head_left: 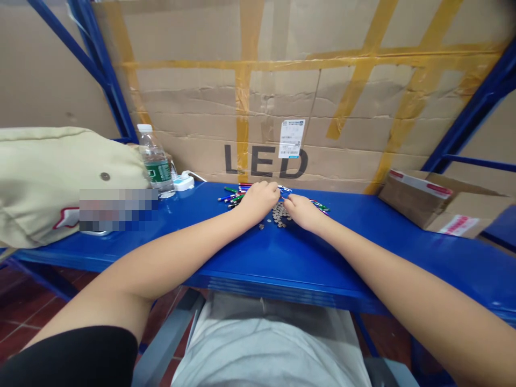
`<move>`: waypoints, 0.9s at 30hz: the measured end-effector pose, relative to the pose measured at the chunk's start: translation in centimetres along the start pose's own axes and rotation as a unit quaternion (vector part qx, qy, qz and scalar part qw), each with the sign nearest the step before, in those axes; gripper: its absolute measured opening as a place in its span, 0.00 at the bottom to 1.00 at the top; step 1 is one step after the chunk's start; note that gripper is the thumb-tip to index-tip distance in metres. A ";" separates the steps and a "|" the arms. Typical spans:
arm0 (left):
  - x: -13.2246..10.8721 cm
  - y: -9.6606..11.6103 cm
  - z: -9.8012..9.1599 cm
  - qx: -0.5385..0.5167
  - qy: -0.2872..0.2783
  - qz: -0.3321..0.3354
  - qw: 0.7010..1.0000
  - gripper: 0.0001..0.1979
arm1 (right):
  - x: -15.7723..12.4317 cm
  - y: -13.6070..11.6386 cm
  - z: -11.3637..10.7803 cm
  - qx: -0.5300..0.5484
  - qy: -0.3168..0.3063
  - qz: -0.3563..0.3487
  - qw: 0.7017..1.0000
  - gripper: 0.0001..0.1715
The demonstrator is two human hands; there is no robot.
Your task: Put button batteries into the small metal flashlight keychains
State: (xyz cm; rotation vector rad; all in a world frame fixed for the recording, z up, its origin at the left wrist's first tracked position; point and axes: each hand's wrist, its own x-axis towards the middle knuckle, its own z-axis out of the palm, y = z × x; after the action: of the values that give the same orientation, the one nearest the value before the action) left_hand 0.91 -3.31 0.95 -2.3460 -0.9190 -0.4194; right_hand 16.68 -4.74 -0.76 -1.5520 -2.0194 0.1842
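My left hand [262, 200] is closed, its fingers curled, above a heap of coloured pens [229, 199] on the blue table. Close beside it, my right hand [303, 210] is also closed, with thumb and fingers pressed together. Something thin and small seems to lie between the two hands, but its kind is too small to tell. Below and between the hands lies a pile of small round silvery pieces that look like coins [279, 216], a few of them loose to the left. More pens [321, 206] stick out beyond my right hand.
The blue table [270, 260] runs up to a large taped cardboard panel [193, 118] marked LED. At the left stand a water bottle [156, 164], a white power adapter [183, 181] and a cream bag [52, 177]. An open cardboard box [419, 199] sits at the right.
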 end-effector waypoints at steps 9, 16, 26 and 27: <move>0.0 -1.7 1.4 -0.180 0.021 -0.020 0.983 0.12 | -0.2 0.4 -1.3 0.027 -0.024 -0.061 0.997 0.13; 3.1 -5.3 2.8 -0.271 -0.071 -0.009 0.960 0.14 | 0.4 2.1 -3.2 -0.019 0.005 -0.053 0.998 0.13; 10.5 -6.6 6.9 -0.116 -0.205 -0.072 0.969 0.18 | 0.8 3.2 -4.6 -0.022 0.026 -0.039 0.999 0.12; 10.7 -6.5 6.9 -0.108 -0.205 -0.080 0.969 0.18 | 0.7 3.2 -4.6 -0.020 0.015 -0.040 0.999 0.12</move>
State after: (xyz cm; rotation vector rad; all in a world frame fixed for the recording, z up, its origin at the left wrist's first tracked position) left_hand 4.58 10.35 3.26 -2.6230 -1.3171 -0.0963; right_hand 21.62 -4.15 1.92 -1.4864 -2.0686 0.0878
